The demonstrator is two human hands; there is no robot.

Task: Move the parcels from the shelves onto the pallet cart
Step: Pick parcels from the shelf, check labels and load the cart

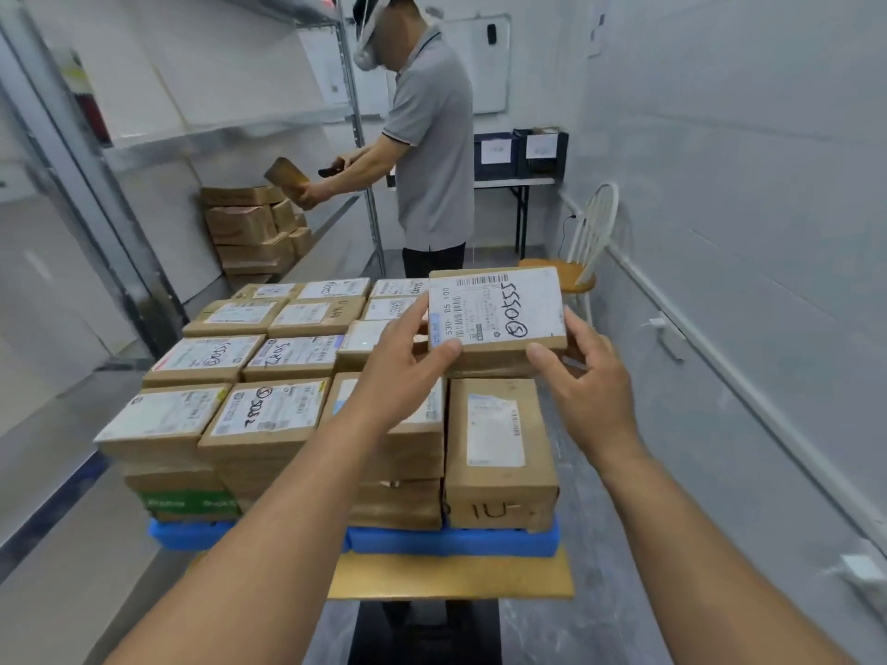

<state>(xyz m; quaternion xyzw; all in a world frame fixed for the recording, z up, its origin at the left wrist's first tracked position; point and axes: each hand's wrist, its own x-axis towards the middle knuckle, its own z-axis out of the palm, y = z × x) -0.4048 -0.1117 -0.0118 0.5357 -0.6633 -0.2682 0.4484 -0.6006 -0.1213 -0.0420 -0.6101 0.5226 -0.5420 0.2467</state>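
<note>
Both my hands hold a flat brown parcel (499,319) with a white label marked in black pen. My left hand (408,362) grips its near left corner, my right hand (581,371) its near right corner. The parcel hovers over the right rear part of the stack. Below it, several labelled cardboard parcels (269,415) lie in rows on the blue pallet (451,539) of the cart, stacked a few layers high. More brown parcels (249,228) remain on the lower level of the metal shelves (201,136) at the left.
Another person (427,151) in a grey shirt stands behind the cart at the shelf, holding a parcel and a scanner. A wooden chair (576,261) stands by the right wall. A table with dark bins (518,156) is at the back.
</note>
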